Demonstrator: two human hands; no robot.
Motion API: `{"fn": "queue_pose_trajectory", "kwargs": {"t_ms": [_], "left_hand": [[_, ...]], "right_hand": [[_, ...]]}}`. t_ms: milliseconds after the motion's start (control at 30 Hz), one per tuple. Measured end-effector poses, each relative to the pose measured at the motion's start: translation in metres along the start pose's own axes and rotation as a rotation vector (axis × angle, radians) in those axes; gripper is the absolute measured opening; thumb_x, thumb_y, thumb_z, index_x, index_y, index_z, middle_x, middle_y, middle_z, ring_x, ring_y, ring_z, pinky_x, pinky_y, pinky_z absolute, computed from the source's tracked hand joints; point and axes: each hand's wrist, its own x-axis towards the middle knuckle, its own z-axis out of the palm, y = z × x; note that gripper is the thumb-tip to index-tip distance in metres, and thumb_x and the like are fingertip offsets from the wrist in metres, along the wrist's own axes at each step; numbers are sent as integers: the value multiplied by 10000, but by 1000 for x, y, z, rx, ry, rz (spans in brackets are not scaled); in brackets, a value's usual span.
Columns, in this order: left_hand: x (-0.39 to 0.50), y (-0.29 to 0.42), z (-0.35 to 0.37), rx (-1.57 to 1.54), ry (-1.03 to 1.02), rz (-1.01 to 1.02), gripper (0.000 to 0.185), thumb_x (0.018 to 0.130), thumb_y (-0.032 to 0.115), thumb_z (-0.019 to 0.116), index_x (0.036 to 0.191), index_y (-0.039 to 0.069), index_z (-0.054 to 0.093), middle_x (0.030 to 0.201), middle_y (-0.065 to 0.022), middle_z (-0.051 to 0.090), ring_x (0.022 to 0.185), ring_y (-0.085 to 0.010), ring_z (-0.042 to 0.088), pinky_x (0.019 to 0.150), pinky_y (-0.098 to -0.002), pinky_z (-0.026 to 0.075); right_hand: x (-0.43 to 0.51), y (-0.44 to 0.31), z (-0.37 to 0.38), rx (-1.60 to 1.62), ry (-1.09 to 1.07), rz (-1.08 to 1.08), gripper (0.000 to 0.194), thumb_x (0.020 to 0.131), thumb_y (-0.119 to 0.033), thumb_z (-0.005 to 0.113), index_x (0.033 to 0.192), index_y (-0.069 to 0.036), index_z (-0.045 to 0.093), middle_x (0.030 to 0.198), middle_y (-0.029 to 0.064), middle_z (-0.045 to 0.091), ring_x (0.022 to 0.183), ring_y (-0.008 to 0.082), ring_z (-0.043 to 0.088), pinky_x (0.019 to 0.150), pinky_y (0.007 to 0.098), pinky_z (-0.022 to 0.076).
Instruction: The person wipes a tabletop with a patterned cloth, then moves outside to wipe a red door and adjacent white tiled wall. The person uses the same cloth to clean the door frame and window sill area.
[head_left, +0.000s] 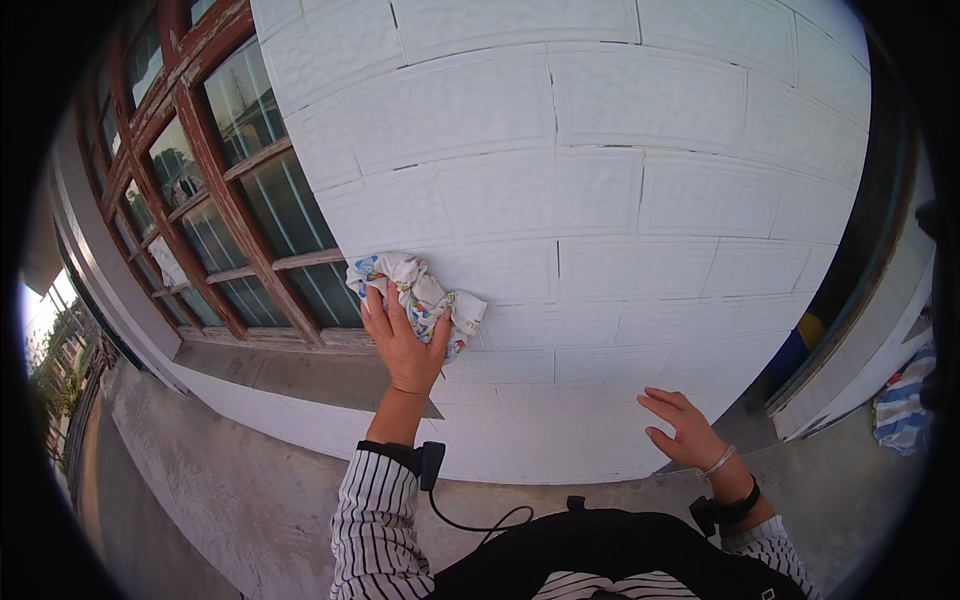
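My left hand (405, 349) presses a crumpled white cloth with a colourful print (412, 289) against the white brick-patterned wall (495, 195), close to the window's lower right corner. Its fingers are spread over the cloth, with the thumb on the cloth's right part. Lower right, my right hand (686, 431) is held in front of the wall, fingers apart and holding nothing. A bracelet circles the right wrist. Both forearms wear dark straps with small devices, and a cable runs from the left one.
A window with a peeling red-brown wooden frame (217, 180) stands left, above a concrete sill (285, 371). At the right is a doorway with a pale frame (847, 375); a blue-and-white striped fabric (904, 405) lies beyond it. Concrete ground (247, 480) runs along the wall's base.
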Motion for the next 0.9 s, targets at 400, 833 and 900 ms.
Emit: {"fn": "queue_pose_trajectory", "kwargs": {"t_ms": [400,833,900], "left_hand": [[-197,23,62,-411,17,-929,942,954,318,688,1522,-142,94,1586,-356,13,1481,-473,120,1202,-510,161],[-196,132,34,-654,-391,-976,974,822,273,828,1463,-116,206,1503,-326,177,1389,-440,255,1156,-478,265],[-192,119,22,-770,-516,-954,787,853,208,804,1412,-87,335,1419,-234,376,1313,-321,413,1076,-408,392]], "right_hand": [[-62,24,-9,-34,76,258,529,862,-77,689,1382,-102,593,1396,155,575,1260,334,554,1041,407,474],[-18,40,29,537,-181,457,659,914,-186,711,1513,-150,438,1457,147,523,1252,262,574,1000,406,506],[-1,42,54,890,-238,615,780,926,-228,721,1588,-199,311,1527,140,449,1295,259,537,998,409,506]]}}
